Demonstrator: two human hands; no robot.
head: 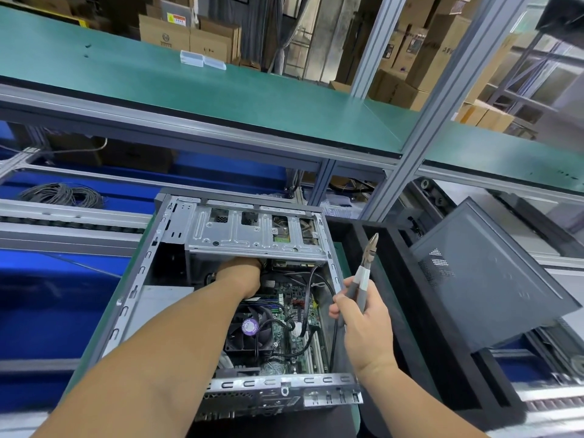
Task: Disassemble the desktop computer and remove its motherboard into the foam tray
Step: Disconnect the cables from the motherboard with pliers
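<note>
No text can be read. A far cardboard box (164, 34) bears a round logo, another (178, 18) a yellow-and-red warning label, and the fan (249, 327) a purple sticker, all illegible.

The left hand (243, 275) is reaching under the drive cage (256, 232), which is hiding its fingers, so its grip is not showing. The cage and the forearm are covering the far and left parts of the motherboard (290, 314), and the case (177, 298) is running off at the bottom edge. The side panel (486, 279) is hiding much of the foam tray (392, 279), whose near right corner is blurring.
</note>
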